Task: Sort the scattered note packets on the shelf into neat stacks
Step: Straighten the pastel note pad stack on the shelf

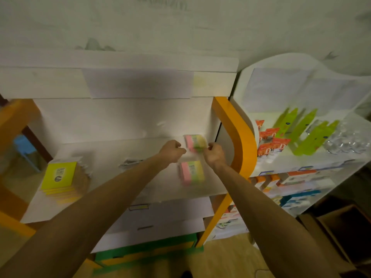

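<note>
Both hands, left (173,150) and right (215,152), curl around a blurred packet (195,144) near the shelf's (112,149) right back corner; a second packet (192,172) lies just in front, bare shelf leftward.

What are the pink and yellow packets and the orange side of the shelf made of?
The pink and yellow packets look like stacked paper notes, probably in clear wrap; blur leaves that unsure. A second packet looks the same. The orange side panel seems glossy painted board or plastic: light glints along its curve.

left hand (174,149) + right hand (215,152) grip pastel packet (195,144) (blurred) | second packet (192,172) below, on shelf (112,155)
</note>
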